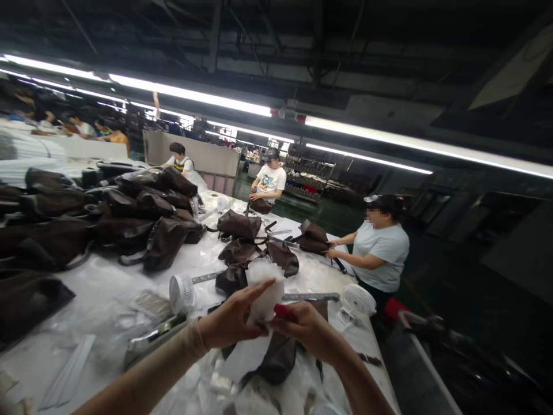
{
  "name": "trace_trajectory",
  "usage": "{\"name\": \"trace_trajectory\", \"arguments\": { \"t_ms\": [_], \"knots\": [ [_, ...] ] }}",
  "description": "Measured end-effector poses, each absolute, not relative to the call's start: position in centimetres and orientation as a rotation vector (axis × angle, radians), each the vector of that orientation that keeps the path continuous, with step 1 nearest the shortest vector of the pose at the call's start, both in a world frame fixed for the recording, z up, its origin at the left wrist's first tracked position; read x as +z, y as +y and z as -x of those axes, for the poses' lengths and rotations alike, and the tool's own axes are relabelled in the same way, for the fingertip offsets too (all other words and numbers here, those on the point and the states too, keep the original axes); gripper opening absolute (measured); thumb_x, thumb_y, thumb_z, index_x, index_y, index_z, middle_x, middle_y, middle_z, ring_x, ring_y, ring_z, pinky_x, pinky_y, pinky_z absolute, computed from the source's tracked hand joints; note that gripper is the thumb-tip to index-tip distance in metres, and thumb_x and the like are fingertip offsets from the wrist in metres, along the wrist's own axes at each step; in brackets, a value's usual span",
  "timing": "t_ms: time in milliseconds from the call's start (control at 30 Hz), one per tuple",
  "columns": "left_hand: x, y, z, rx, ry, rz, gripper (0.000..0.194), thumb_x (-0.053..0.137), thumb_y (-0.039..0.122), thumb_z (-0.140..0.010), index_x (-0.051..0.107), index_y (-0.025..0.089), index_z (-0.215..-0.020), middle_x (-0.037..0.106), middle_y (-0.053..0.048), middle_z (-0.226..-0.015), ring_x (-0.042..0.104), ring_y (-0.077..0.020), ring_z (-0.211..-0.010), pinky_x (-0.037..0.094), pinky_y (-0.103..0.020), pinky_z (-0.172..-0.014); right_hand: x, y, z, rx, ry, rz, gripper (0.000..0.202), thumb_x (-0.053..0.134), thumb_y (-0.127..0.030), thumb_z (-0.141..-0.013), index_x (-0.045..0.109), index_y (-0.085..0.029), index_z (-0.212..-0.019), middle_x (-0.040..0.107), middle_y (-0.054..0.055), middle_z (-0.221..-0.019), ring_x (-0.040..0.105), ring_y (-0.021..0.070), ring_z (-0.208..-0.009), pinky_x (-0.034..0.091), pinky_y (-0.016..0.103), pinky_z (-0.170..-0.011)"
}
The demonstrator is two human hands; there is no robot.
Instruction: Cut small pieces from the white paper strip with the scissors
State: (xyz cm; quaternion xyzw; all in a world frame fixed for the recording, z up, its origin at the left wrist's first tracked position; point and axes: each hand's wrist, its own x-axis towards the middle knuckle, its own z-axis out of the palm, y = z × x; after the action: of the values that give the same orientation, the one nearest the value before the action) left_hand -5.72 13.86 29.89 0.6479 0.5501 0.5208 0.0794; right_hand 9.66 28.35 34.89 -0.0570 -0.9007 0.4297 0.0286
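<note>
My left hand [235, 317] is wrapped around the left side of a bunched white sheet [265, 288], thumb below and fingers raised along it. At the sheet's lower right, my right hand [302, 328] pinches its edge and also holds a small red object [286, 313], whose kind I cannot make out. Another white piece [246, 357] hangs just under my hands. Beneath them a dark brown bag [276, 360] lies on the table, partly hidden by the white material and my hands.
Dark bags [151, 236] are heaped on the left of the table [375, 369]. Small white fans [181, 294] stand left and right [358, 300] of my hands. A person [380, 248] at the right edge handles a bag [313, 236]; another person [270, 178] stands at the far end.
</note>
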Motion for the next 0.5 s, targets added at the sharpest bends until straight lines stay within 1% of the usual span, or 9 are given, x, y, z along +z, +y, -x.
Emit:
{"name": "trace_trajectory", "arguments": {
  "t_ms": [167, 333, 400, 500],
  "knots": [
    [29.95, 13.83, 5.50, 1.536, 1.671, -1.931, 0.091, 0.076, 0.017, -0.066, 0.034, 0.018, -0.146, 0.044, -0.014, -0.145, 0.042, -0.0293, -0.134, 0.034, -0.040, -0.112, 34.77, 28.56, -9.76, 1.356, -2.781, 0.165, 0.035, 0.061, -0.043, -0.081, 0.048, -0.016, -0.064, 0.030, -0.005, -0.059, 0.024, 0.0084, -0.057, 0.018, 0.024, -0.051],
    [29.84, 13.78, 5.36, 1.499, 1.699, -1.890, 0.094, 0.076, 0.015, -0.063, 0.033, 0.018, -0.147, 0.041, -0.013, -0.148, 0.039, -0.0301, -0.136, 0.031, -0.040, -0.114, 34.37, 28.41, -9.69, 1.330, -2.800, 0.148, 0.033, 0.062, -0.039, -0.081, 0.045, -0.017, -0.063, 0.030, -0.005, -0.060, 0.026, 0.0086, -0.058, 0.021, 0.023, -0.051],
    [29.77, 13.76, 5.26, 1.483, 1.701, -1.895, 0.096, 0.077, 0.015, -0.062, 0.033, 0.019, -0.147, 0.042, -0.013, -0.147, 0.039, -0.0308, -0.135, 0.032, -0.040, -0.114, 34.30, 28.34, -9.63, 1.302, -2.822, 0.142, 0.033, 0.061, -0.038, -0.081, 0.044, -0.017, -0.063, 0.031, -0.005, -0.060, 0.027, 0.0088, -0.058, 0.021, 0.023, -0.051],
    [29.73, 13.70, 5.12, 1.496, 1.694, -1.898, 0.095, 0.077, 0.016, -0.063, 0.032, 0.021, -0.147, 0.043, -0.012, -0.147, 0.041, -0.0308, -0.134, 0.034, -0.040, -0.113, 34.13, 28.38, -9.56, 1.326, -2.803, 0.146, 0.031, 0.061, -0.039, -0.081, 0.048, -0.016, -0.064, 0.033, -0.004, -0.060, 0.028, 0.0092, -0.058, 0.022, 0.023, -0.050]
  ]
}}
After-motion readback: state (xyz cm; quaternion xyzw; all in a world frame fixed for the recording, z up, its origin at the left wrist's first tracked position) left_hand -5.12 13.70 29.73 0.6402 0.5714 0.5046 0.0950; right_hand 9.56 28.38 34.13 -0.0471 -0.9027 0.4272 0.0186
